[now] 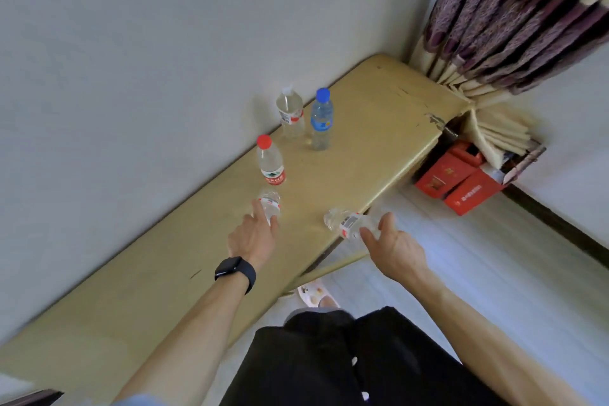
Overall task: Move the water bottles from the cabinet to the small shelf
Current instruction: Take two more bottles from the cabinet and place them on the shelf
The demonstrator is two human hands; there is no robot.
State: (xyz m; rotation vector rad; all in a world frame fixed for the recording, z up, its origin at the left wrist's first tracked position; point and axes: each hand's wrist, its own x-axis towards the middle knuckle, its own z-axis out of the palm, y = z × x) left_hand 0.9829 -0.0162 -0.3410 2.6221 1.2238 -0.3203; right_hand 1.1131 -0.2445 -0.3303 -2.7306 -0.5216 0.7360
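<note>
The fingers (258, 211) of the left hand (252, 239) are wrapped round a small bottle (271, 201) that stands on the cabinet (379, 115), forefinger up one side and thumb seemingly on the other, though blur makes the firmness of that hold hard to judge. The right hand (393, 242) pinches a tilted bottle (346, 222) between thumb and fingers, held off the surface just above the cabinet's front edge and lying nearly on its side. Further back stand three more: a red-capped bottle (271, 165) just behind the small one, then a white-capped bottle (290, 114) and a blue-capped bottle (321, 120) side by side near the wall. The small shelf is not in view. The step in hand looks like gathering one bottle per hand. To do it well, the left hand should settle its hold low on the body and lift straight up, since the red-capped bottle stands close enough to be knocked. The right hand would do better to bring its bottle upright before carrying, as a thin, smooth bottle can slip from a sideways pinch.
</note>
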